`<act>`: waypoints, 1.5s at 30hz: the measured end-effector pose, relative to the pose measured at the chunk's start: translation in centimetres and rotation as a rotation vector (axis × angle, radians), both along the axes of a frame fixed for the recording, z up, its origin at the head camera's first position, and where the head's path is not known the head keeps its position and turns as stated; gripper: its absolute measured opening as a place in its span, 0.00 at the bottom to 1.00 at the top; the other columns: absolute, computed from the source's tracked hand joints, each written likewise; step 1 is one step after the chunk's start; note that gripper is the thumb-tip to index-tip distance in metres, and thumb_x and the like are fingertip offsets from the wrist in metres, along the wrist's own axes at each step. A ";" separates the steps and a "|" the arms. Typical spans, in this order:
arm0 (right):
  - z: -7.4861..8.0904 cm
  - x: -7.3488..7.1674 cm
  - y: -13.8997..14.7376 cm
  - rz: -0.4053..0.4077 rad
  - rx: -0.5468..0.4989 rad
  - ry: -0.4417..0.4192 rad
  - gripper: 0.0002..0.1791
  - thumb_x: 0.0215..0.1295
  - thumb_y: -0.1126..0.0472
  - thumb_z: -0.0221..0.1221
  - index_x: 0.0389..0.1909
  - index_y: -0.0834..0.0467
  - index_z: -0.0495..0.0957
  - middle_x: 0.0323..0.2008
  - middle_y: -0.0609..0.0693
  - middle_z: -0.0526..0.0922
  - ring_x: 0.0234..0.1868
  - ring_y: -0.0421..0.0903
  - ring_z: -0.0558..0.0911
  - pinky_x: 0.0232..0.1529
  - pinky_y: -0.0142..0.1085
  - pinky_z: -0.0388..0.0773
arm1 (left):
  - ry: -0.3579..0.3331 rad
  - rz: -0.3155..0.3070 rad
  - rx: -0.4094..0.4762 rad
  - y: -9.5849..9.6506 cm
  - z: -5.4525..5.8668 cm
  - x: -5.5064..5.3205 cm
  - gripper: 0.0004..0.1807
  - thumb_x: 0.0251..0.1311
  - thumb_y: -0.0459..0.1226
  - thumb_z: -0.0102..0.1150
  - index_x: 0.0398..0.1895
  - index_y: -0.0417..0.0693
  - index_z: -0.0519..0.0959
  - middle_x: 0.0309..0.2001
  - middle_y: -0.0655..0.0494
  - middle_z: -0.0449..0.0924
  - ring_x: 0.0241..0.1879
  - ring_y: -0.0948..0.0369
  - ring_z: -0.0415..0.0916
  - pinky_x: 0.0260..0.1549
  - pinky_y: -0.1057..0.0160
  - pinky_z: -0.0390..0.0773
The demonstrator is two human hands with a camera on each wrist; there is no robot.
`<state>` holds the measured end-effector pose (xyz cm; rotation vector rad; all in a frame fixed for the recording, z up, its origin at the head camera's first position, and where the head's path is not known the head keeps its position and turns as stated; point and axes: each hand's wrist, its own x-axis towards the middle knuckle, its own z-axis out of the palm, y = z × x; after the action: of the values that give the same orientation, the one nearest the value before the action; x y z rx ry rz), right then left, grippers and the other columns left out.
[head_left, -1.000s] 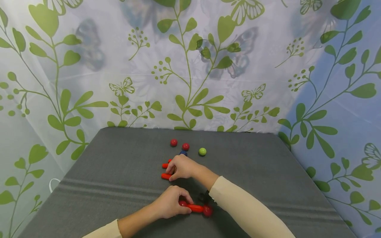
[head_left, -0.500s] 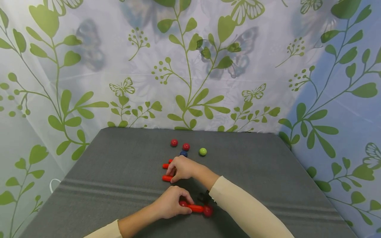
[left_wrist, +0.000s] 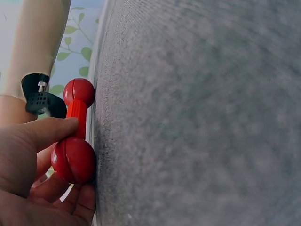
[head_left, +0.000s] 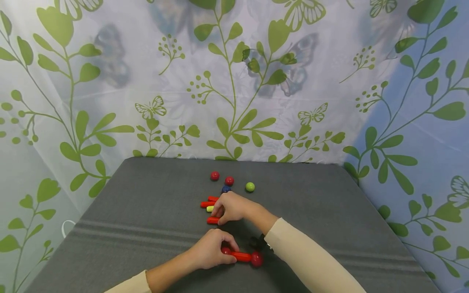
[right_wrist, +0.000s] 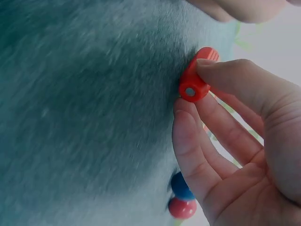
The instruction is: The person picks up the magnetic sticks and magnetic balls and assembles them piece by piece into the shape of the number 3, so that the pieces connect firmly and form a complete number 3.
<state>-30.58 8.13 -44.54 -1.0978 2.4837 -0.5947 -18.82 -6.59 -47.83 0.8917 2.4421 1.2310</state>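
My left hand (head_left: pixel 209 250) grips one end of a red magnetic rod (head_left: pixel 242 256) that has a red ball at each end. The far ball (left_wrist: pixel 79 92) and the near ball (left_wrist: pixel 74 160) both show in the left wrist view, the near one among my fingers. My right hand (head_left: pixel 232 207) pinches another red magnetic rod (right_wrist: pixel 195 77) between thumb and fingers, low over the cloth. A round metal tip shows on the rod's end. Behind that hand lie a yellow rod (head_left: pixel 210 209) and two red rods (head_left: pixel 207 204), partly hidden by the fingers.
Farther back on the grey table (head_left: pixel 154 195) lie a blue ball (head_left: pixel 226 189), two red balls (head_left: pixel 214 176) and a green ball (head_left: pixel 250 187). A patterned curtain (head_left: pixel 234 81) rises behind the table's back edge.
My right hand has moved a little to the right, and its red rod has come along, slightly nearer me. The yellow rod has come into view. My left hand has stayed in place.
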 end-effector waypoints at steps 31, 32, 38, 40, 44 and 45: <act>-2.5 1.7 9.3 -0.310 -0.325 -0.304 0.15 0.59 0.64 0.70 0.48 0.56 0.88 0.33 0.49 0.90 0.29 0.41 0.85 0.36 0.36 0.84 | 0.049 -0.086 -0.086 2.1 0.9 -0.4 0.07 0.53 0.37 0.77 0.35 0.57 0.90 0.31 0.72 0.85 0.31 0.75 0.74 0.36 0.74 0.75; -2.6 1.8 9.5 -0.322 -0.342 -0.323 0.15 0.59 0.65 0.70 0.49 0.57 0.88 0.34 0.50 0.90 0.29 0.42 0.85 0.37 0.36 0.85 | 0.042 -0.085 -0.081 2.1 0.8 -0.4 0.07 0.53 0.37 0.77 0.35 0.57 0.90 0.31 0.71 0.85 0.31 0.75 0.74 0.36 0.74 0.75; -2.6 2.6 10.9 -0.400 -0.429 -0.416 0.19 0.61 0.65 0.69 0.54 0.61 0.85 0.35 0.54 0.90 0.29 0.45 0.86 0.38 0.40 0.87 | -0.020 -0.100 -0.034 2.1 0.7 -0.8 0.07 0.54 0.35 0.77 0.35 0.54 0.90 0.30 0.68 0.86 0.29 0.75 0.75 0.34 0.74 0.77; -2.6 3.0 11.4 -0.422 -0.450 -0.440 0.20 0.61 0.65 0.69 0.55 0.62 0.84 0.36 0.54 0.90 0.29 0.45 0.86 0.38 0.41 0.87 | -0.027 -0.111 -0.027 2.1 0.7 -0.9 0.07 0.53 0.35 0.77 0.36 0.54 0.90 0.30 0.67 0.87 0.29 0.75 0.76 0.34 0.74 0.78; -2.4 4.0 12.0 -0.479 -0.487 -0.493 0.21 0.62 0.65 0.68 0.57 0.63 0.82 0.36 0.55 0.90 0.31 0.47 0.87 0.40 0.42 0.87 | -0.042 -0.131 -0.022 2.1 0.8 -1.2 0.09 0.53 0.35 0.78 0.37 0.53 0.91 0.30 0.66 0.86 0.29 0.74 0.76 0.34 0.74 0.77; -2.4 4.2 12.2 -0.495 -0.497 -0.511 0.22 0.62 0.65 0.68 0.57 0.63 0.82 0.37 0.56 0.90 0.32 0.47 0.88 0.40 0.42 0.87 | -0.049 -0.136 -0.021 2.1 0.8 -1.3 0.09 0.53 0.35 0.78 0.38 0.53 0.91 0.30 0.66 0.86 0.29 0.74 0.76 0.34 0.74 0.77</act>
<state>-26.35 20.29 -46.97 -0.3645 2.1809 -1.4851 -20.08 -4.46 -47.03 0.9917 2.3109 1.1639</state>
